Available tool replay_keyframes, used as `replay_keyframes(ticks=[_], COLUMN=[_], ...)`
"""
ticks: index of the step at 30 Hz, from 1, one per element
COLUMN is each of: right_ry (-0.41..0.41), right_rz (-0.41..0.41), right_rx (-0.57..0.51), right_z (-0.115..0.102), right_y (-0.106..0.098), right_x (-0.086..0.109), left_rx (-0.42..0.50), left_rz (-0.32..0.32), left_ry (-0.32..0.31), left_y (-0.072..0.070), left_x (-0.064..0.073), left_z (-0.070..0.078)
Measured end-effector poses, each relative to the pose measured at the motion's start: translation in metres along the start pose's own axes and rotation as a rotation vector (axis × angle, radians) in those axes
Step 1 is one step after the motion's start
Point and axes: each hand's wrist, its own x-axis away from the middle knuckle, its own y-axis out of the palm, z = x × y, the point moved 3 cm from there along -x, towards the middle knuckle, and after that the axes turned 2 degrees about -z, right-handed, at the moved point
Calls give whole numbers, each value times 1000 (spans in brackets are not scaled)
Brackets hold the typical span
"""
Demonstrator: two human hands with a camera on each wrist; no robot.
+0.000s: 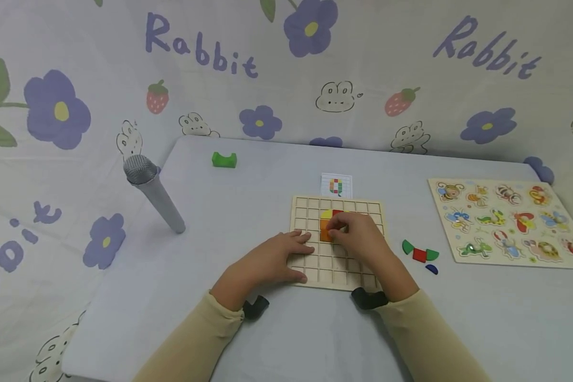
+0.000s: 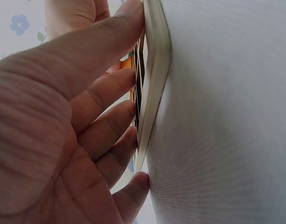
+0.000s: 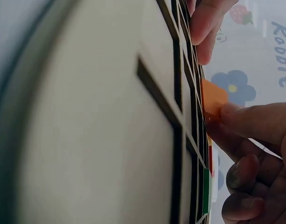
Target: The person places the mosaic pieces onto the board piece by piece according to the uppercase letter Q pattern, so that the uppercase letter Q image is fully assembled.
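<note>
A wooden grid board (image 1: 322, 276) lies on the table, partly covered by both hands. On its left side rests my left hand (image 1: 277, 257), fingers stretched over the grid and thumb at the near edge. The fingertips of my left hand (image 2: 96, 112) touch the board's rim in the left wrist view. My right hand (image 1: 363, 236) pinches an orange square tile (image 3: 213, 99) between thumb and forefinger, at the grid surface. Yellow and red tiles (image 1: 338, 213) sit in the row above. A green tile (image 3: 206, 191) also shows on the board in the right wrist view.
A small card (image 1: 336, 185) with a coloured Q stands behind the board. Right of it lie two green pieces, a red square (image 1: 419, 255) and a blue piece (image 1: 431, 269). Farther right is an insect puzzle (image 1: 487, 253). A microphone (image 1: 162, 204) and green block (image 1: 224, 161) are leftward.
</note>
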Motion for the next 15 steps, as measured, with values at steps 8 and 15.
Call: replay_keyframes(ticks=[8,15], right_ry=[11,32], right_rz=[-26,36], right_rx=[65,125], right_z=[-3,-3], right_y=[2,-17], right_x=[2,14], left_rx=[-11,-11], left_rz=[-6,-3], left_ry=[-10,-8], left_y=[0,0], left_x=[0,-1], left_z=[1,1])
